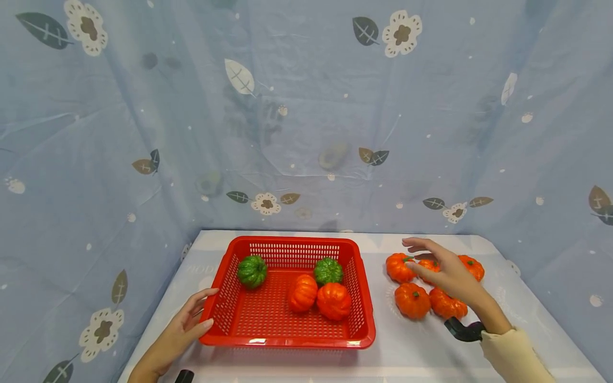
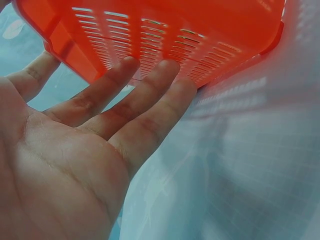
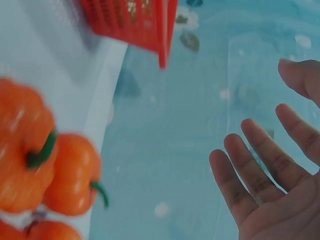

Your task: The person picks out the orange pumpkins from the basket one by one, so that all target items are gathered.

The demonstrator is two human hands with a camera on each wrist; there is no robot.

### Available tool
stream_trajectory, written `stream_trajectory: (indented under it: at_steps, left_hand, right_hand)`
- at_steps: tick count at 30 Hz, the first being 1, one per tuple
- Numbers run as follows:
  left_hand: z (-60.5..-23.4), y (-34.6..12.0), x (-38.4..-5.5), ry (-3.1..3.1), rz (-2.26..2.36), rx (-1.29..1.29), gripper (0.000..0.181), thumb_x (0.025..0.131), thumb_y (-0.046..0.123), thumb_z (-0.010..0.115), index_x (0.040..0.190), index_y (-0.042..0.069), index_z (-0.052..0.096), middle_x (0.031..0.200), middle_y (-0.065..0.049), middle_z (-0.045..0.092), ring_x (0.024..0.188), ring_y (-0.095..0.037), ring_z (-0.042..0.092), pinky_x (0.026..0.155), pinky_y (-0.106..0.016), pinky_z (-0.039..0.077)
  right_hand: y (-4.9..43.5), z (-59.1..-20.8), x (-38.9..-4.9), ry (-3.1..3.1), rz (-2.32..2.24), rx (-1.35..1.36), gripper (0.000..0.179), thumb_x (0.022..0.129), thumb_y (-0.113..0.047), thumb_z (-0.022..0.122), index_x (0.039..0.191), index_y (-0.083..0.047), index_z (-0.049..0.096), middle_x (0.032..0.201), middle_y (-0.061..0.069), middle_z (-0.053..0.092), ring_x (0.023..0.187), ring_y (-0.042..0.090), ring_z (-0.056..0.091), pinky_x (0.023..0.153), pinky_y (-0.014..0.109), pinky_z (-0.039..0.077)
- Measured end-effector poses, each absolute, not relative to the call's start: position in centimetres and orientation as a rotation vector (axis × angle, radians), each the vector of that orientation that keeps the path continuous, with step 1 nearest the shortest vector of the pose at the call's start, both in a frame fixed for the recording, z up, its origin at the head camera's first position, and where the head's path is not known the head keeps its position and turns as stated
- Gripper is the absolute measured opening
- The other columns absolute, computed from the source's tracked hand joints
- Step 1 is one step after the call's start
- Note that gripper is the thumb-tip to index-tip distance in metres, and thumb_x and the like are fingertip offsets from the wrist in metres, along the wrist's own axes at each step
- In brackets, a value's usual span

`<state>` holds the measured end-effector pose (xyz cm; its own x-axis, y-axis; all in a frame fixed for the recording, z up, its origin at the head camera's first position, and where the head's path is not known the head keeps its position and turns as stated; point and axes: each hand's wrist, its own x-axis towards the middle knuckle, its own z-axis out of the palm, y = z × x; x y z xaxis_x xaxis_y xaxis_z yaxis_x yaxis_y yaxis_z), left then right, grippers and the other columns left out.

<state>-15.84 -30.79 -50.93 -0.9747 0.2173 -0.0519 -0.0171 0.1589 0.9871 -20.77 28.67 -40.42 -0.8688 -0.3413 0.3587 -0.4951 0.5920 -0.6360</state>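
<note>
A red plastic basket [image 1: 287, 340] holds two green pumpkins, one at the left [image 1: 251, 272] and one at the right [image 1: 328, 271], plus two orange pumpkins [image 1: 333, 301]. Against the basket's left side rests my left hand [image 1: 177, 330]; in the left wrist view its extended fingers [image 2: 150, 107] touch the slotted wall. To the right, my right hand [image 1: 450, 271] hovers over a group of several orange pumpkins [image 1: 412, 300], holding nothing. Its fingers are spread and relaxed in the right wrist view, apart from the green-stemmed orange pumpkins [image 3: 72, 172].
Everything stands on a table with a whitish cover [image 1: 402, 351]. Blue cloth [image 1: 306, 133] printed with flowers and leaves hangs behind the table and along both sides.
</note>
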Motion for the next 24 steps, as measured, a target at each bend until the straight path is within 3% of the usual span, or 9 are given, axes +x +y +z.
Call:
stream_trajectory:
  at_steps: [7, 11, 18, 24]
  left_hand:
    - [-50.8, -30.8, -15.8, 2.248, 1.919, 0.237, 0.063, 0.101, 0.01, 0.063, 0.156, 0.013, 0.032, 0.157, -0.029, 0.032, 0.135, -0.048, 0.045, 0.091, -0.037, 0.057]
    - [-50.9, -30.8, -15.7, 2.25, 1.913, 0.215, 0.063, 0.101, 0.011, 0.063, 0.156, 0.013, 0.032, 0.157, -0.028, 0.031, 0.135, -0.047, 0.045, 0.091, -0.036, 0.057]
    - [-50.9, -30.8, -15.7, 2.246, 1.922, 0.239, 0.063, 0.101, 0.009, 0.063, 0.156, 0.013, 0.032, 0.156, -0.03, 0.032, 0.134, -0.049, 0.045, 0.09, -0.036, 0.058]
    - [-50.9, -30.7, -15.6, 2.237, 1.934, 0.235, 0.063, 0.101, 0.01, 0.062, 0.156, 0.013, 0.033, 0.156, -0.03, 0.032, 0.133, -0.048, 0.047, 0.089, -0.037, 0.058]
  right_hand:
    - [25.0, -39.8, -22.3, -2.651, 1.184, 0.813, 0.055, 0.096, -0.021, 0.075, 0.147, -0.018, 0.053, 0.139, -0.004, 0.06, 0.118, 0.02, 0.062, 0.095, 0.026, 0.053]
    - [22.9, -39.5, -22.9, -2.648, 1.153, 0.893, 0.054, 0.096, -0.028, 0.075, 0.145, -0.02, 0.054, 0.139, -0.005, 0.06, 0.119, 0.017, 0.061, 0.097, 0.032, 0.054]
    - [19.5, -39.3, -24.0, -2.593, 1.141, 1.09, 0.052, 0.095, -0.023, 0.077, 0.142, -0.021, 0.057, 0.137, -0.004, 0.061, 0.118, 0.022, 0.061, 0.097, 0.04, 0.054]
    - [16.6, -39.2, -24.8, -2.574, 1.141, 1.235, 0.051, 0.095, -0.026, 0.077, 0.142, -0.024, 0.057, 0.135, -0.008, 0.061, 0.117, 0.014, 0.061, 0.097, 0.046, 0.053]
